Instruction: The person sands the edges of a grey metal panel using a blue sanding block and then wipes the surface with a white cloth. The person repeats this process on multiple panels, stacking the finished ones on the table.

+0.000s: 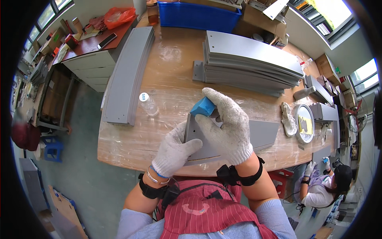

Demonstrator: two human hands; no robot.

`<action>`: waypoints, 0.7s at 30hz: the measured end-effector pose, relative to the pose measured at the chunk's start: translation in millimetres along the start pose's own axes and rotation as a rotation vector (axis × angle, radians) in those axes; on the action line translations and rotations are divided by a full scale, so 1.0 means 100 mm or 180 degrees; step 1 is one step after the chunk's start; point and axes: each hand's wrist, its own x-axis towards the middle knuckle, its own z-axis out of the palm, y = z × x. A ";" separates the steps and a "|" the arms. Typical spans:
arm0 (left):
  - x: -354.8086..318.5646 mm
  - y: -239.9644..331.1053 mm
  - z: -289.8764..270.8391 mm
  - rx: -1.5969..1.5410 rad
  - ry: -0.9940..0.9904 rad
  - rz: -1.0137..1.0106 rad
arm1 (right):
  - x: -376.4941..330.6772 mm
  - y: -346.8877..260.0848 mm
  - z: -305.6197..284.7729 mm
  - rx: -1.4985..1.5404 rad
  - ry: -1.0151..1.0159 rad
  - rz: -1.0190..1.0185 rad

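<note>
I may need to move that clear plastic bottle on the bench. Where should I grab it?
Grip the plastic bottle around its clear body, below the white cap, coming from the left: it stands upright, apart from the grey panels, with bare table around it.

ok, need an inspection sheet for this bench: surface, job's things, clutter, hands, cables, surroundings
Surface: wooden workbench under clear film, worn.
Job's things: flat grey metal panel at the near edge; blue sponge block pressed on its left end.
Clutter: clear plastic bottle, white rag, round mirror, two stacks of curved grey panels, blue plastic crate.
Hands: left hand, white knit glove, grips the panel's edge; right hand, gloved, holds the sponge.
Cables: nothing seen.
Surroundings: side desk, blue stool, another person seated to the right.
</note>
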 end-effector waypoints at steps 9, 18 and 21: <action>-0.04 -0.10 -0.01 -0.0005 -0.0075 0.0137 | -0.18 0.21 -0.20 0.0169 0.0040 0.0535; -0.09 0.04 0.09 -0.0119 0.0152 0.0044 | -0.20 0.19 -0.12 -0.0115 0.0010 0.0086; -0.08 -0.01 0.06 -0.0080 0.0066 0.0097 | -0.25 0.32 -0.23 -0.0166 0.0070 0.0342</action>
